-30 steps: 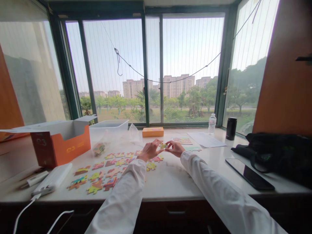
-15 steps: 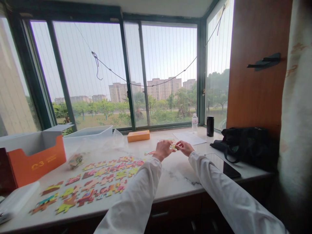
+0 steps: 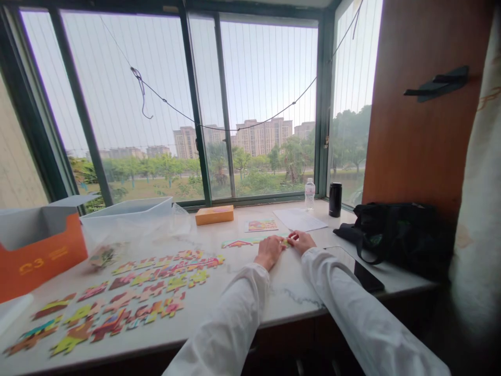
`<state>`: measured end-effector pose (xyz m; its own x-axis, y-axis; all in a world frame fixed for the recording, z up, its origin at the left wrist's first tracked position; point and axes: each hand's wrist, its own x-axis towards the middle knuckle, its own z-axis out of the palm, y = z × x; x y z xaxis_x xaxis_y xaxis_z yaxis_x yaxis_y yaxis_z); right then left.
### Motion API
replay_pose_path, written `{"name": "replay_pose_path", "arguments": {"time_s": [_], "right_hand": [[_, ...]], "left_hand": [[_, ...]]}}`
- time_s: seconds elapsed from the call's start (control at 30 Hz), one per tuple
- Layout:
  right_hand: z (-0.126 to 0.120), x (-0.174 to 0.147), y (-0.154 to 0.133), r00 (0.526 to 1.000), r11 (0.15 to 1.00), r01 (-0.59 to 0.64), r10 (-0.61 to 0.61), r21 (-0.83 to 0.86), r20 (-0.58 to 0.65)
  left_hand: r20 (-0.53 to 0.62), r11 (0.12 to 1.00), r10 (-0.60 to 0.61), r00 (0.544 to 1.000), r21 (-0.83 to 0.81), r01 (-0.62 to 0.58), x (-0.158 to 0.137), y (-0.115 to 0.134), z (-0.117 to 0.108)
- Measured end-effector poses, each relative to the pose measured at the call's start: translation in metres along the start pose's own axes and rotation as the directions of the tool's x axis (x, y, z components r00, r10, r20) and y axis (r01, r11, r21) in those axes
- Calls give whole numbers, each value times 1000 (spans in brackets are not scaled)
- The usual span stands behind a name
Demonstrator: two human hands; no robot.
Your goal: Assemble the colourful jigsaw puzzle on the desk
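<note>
My left hand (image 3: 270, 251) rests low over the counter, its fingers bent down at the right end of a joined strip of jigsaw pieces (image 3: 238, 243). Just right of it, my right hand (image 3: 302, 242) pinches a small yellow-green jigsaw piece (image 3: 285, 242). The fingertips of both hands nearly meet at this piece and partly cover it. Behind the hands lies a small picture card (image 3: 261, 225). Rows of loose jigsaw pieces (image 3: 151, 278) in yellow, pink and brown spread over the left of the counter.
An orange box (image 3: 47, 256), a clear plastic bin (image 3: 129, 211) and a bagged item (image 3: 105, 257) stand left. Further back are an orange carton (image 3: 214, 215), paper (image 3: 301, 219), a water bottle (image 3: 309, 195) and a black flask (image 3: 335, 199). A tablet (image 3: 364, 274) and black bag (image 3: 391, 235) lie right.
Both hands have come down to the counter at the strip's right end with the yellow-green jigsaw piece. The view has shifted, so the strip and the picture card show more fully.
</note>
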<state>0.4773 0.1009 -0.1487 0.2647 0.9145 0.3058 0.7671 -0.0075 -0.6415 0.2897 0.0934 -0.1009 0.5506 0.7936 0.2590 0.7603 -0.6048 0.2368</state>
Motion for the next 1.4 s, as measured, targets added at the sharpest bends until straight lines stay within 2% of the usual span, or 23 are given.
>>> {"name": "replay_pose_path", "arguments": {"time_s": [0.27,0.57,0.9,1.17,1.4], "right_hand": [[-5,1,-2,999,980,18,-26,-199,-38],[-6,4,-5,999,976,14,-22,-217,-35],[-11,-2,-11,997,968,-72,63,-242,-43],[-16,-6,-16,996,963,-18,-7,-269,-92],[-15,-5,-12,997,953,20,-41,-301,-63]], "left_hand": [[43,999,13,999,51,-15,-2,0,1],[58,995,21,998,93,-26,-2,1,-2],[91,993,51,995,101,-61,-1,0,-1],[103,992,37,994,115,-49,0,0,-1],[104,990,50,993,123,-63,-1,-1,-1]]}}
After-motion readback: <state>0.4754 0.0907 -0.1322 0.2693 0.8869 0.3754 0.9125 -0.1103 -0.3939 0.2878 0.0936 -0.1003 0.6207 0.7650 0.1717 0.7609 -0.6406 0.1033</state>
